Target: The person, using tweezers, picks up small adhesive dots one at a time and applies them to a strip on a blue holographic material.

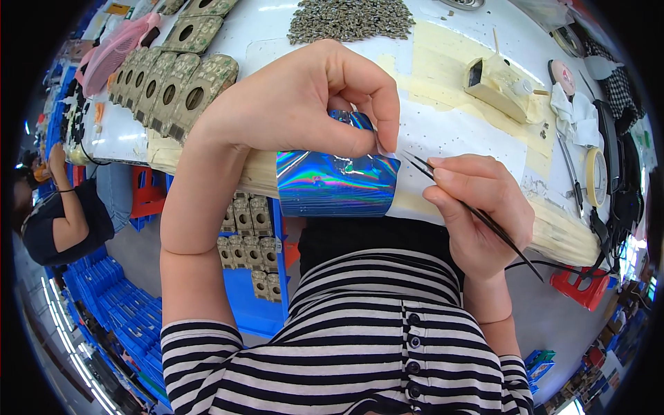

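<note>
My left hand [332, 104] is bent over a shiny blue iridescent sheet [339, 183], which curves over the table's front edge. Its thumb and forefinger are pinched on a small whitish piece [386, 150], whose kind is too small to make out. In my right hand [484, 200] is a pair of dark, thin tweezers [487, 223], held like a pen. The tips point toward the left fingertips, a short gap away from the whitish piece. Tiny specks lie scattered on a white paper [456, 142] beneath the tweezer tips.
A heap of small dark parts [351, 19] lies at the far side. Camouflage-patterned pieces with round holes [169, 93] stand in rows at left, near a pink fan [117, 55]. On the right are a tape-covered box [503, 86] and a tape roll [595, 176]. Another person [66, 214] sits far left.
</note>
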Tool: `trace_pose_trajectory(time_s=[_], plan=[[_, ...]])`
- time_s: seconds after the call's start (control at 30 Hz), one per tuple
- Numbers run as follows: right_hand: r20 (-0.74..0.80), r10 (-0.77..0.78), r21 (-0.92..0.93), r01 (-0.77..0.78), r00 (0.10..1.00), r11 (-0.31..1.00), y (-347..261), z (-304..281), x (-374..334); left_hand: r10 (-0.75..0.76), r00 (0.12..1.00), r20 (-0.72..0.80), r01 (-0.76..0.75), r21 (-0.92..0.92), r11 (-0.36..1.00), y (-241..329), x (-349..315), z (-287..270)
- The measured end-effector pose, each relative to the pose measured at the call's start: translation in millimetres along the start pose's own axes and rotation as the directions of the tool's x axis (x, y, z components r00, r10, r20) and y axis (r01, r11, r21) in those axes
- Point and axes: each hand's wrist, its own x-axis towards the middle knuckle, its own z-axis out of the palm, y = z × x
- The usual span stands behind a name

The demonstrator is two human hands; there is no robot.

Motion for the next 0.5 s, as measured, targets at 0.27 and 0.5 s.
trace_pose_trajectory(time_s=[0.27,0.5], plan=[[0.003,-0.011,-0.001,0.011,1.0,1.0,-0.3,-0.1,-0.4,0.04,0.999,0.017,-0.041,0.056,0.998,-4.6,0.5,-1.9],[0.023,-0.002,-0.013,0.002,1.0,1.0,-1.9,0.7,0.3,0.035,0.999,0.027,-0.037,0.064,0.997,-4.2,-0.2,-3.2]])
